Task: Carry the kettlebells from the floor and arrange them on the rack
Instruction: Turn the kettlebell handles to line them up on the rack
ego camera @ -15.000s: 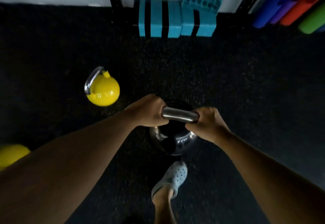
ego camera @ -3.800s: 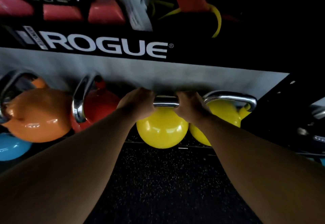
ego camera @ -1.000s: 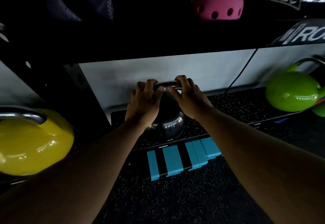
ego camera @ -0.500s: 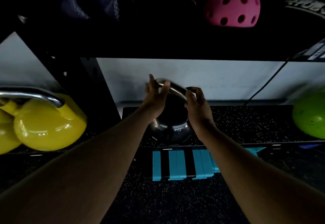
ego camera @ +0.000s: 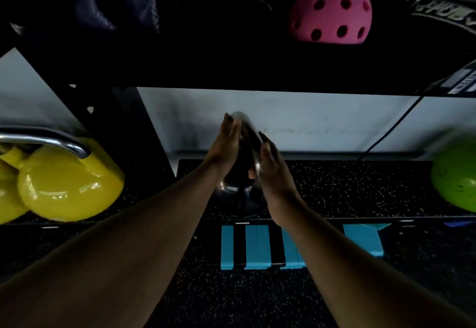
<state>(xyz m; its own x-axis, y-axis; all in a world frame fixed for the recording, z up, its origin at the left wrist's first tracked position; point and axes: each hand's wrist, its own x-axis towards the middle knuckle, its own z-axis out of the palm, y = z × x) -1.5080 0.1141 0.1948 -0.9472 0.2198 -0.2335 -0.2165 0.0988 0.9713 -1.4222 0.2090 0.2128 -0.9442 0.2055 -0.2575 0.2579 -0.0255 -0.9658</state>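
A black kettlebell [ego camera: 233, 189] with a steel handle [ego camera: 247, 128] stands on the speckled lower shelf of the rack [ego camera: 347, 186], its handle turned end-on toward me. My left hand [ego camera: 224, 152] lies flat against the left side of the handle, fingers straight. On the other side, my right hand [ego camera: 273, 170] rests flat against it too, fingers extended. Neither hand is wrapped around the bar. The hands hide most of the bell's body.
Yellow kettlebells [ego camera: 69, 186] sit in the bay to the left, behind a black upright [ego camera: 123, 131]. A green kettlebell [ego camera: 456, 183] rests at the shelf's right end. Blue foam blocks [ego camera: 257, 247] stand on the floor below. A pink holed ball [ego camera: 332, 10] lies on the upper shelf.
The black kettlebell came to rest on the shelf and its handle has turned end-on. Both hands went from gripping the bar to lying flat along its sides.
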